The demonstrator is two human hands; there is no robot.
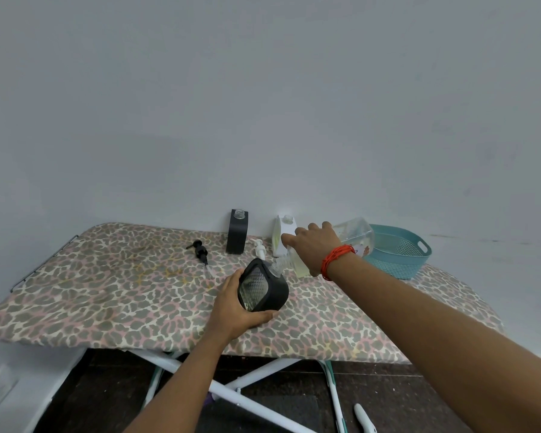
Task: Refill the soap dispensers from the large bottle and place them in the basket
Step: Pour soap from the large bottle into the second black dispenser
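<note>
The left hand point(231, 307) grips a black soap dispenser point(263, 287), tilted just above the worktop point(107, 292). The right hand point(313, 245) grips the big bottle point(353, 235), tipped with its spout at the dispenser's mouth. Pour slowly and hold both steady. The basket point(400, 260) waits behind the bottle.

You are looking at three dispensers: a black one point(262, 289), a second black one point(237, 231) and a white one point(282, 235). Two pumps are lying loose, one black point(200, 250) and one white point(259, 248). You are also seeing one large bottle point(350, 242), one basket point(398, 250) and two hands, left point(236, 307) and right point(314, 245).
</note>
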